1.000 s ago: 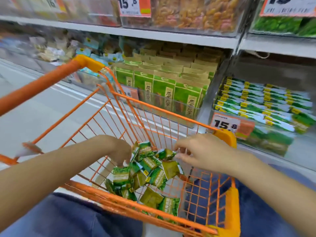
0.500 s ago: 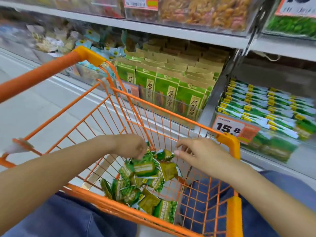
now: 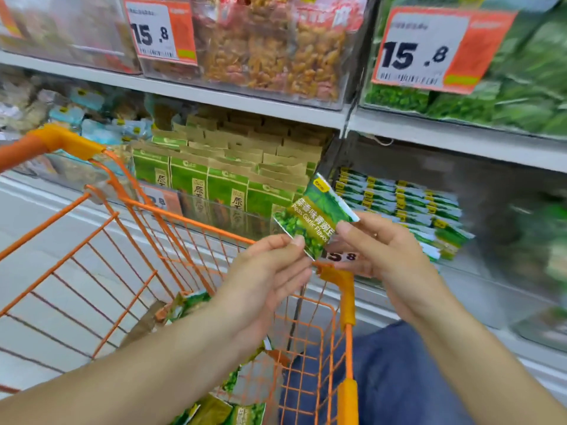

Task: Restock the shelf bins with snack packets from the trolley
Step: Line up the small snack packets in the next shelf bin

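Observation:
A green pea snack packet (image 3: 314, 214) is held up between both hands above the front rim of the orange wire trolley (image 3: 171, 216). My left hand (image 3: 267, 271) pinches its lower edge, and my right hand (image 3: 383, 250) pinches its right side with thumb and fingers. More green packets (image 3: 221, 409) lie in the trolley's bottom, mostly hidden under my left forearm. The shelf bin (image 3: 408, 207) on the right holds rows of the same green packets.
A bin of green and brown cartons (image 3: 221, 176) stands to the left of the packet bin. Upper shelf bins hold orange snacks (image 3: 276, 50) and green bags (image 3: 521, 87), with 15.8 price tags (image 3: 429, 53). The trolley's orange corner post (image 3: 343, 283) sits below my hands.
Both hands have risen out of the trolley with one green packet held between them. The view has tilted up toward the shelves.

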